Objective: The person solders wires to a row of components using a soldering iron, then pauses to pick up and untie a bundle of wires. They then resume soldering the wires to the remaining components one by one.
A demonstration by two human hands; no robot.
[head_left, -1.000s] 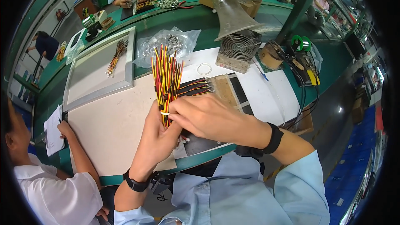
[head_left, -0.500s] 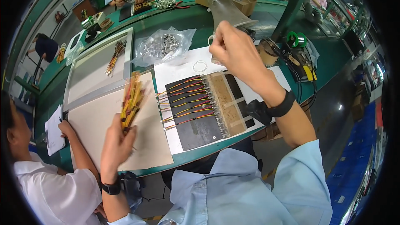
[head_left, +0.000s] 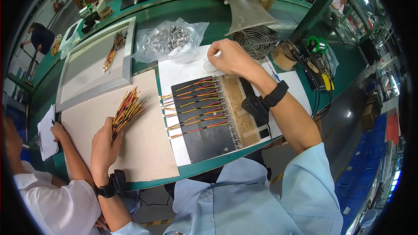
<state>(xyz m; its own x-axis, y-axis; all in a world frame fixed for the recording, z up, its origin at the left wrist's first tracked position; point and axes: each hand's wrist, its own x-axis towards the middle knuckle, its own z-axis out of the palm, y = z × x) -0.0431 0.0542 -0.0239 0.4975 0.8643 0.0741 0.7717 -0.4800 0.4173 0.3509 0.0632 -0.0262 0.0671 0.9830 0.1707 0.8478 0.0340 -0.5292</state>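
Observation:
My left hand (head_left: 104,148) is closed around a bundle of red, yellow and black wires (head_left: 127,112), their ends fanned out over the beige board (head_left: 148,152). My right hand (head_left: 230,58) reaches over the white paper, thumb and forefinger pinched on a thin clear-white ring (head_left: 209,64); another loop seems to lie on the paper beneath, but the two overlap. Just nearer to me sits a black fixture plate (head_left: 204,141). Several red, yellow and black wires (head_left: 191,109) lie across it in rows, running to a strip of small metal terminals (head_left: 228,124) beside a brown board (head_left: 241,113).
A clear bag of metal parts (head_left: 167,41) lies behind the paper. To its left, a metal-edged tray (head_left: 91,89) holds more wires (head_left: 114,52). A fan (head_left: 252,43) stands under a duct hood. Solder wire (head_left: 317,44) is at right. A co-worker's hand (head_left: 57,131) touches a clipboard (head_left: 47,135).
My left hand has drawn back toward me and left with the wire bundle. My right hand has moved left and down to the paper with the ring it carried.

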